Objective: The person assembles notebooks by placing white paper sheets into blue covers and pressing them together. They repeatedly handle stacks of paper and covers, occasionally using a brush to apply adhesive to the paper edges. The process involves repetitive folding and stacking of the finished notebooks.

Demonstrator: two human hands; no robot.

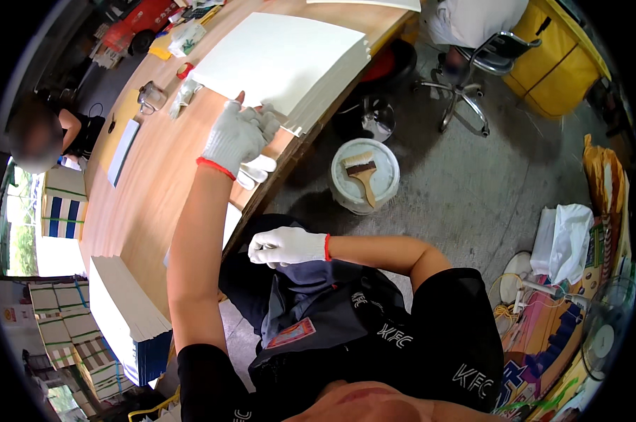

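My left hand (237, 133), in a white knit glove with a red cuff and bare fingertips, reaches over the table. Its fingers are apart, at the near corner of a thick stack of large white sheets (283, 60); whether they touch it I cannot tell. White rounded pieces (258, 169), perhaps glove fingers, lie at the table edge just below that hand. In a matching glove, my right hand (288, 246) hovers over my lap, fingers curled closed; anything inside them is hidden. Beside the table, a wide brush (361, 176) rests across a white bucket (338, 190).
Another stack of white sheets (124, 295) stands at the table's left near end. A glass mug (151, 97), a red tape roll (184, 70) and a grey-blue bar (123, 153) lie beyond. A person (72, 130) sits far left; a swivel chair (497, 56) stands far right.
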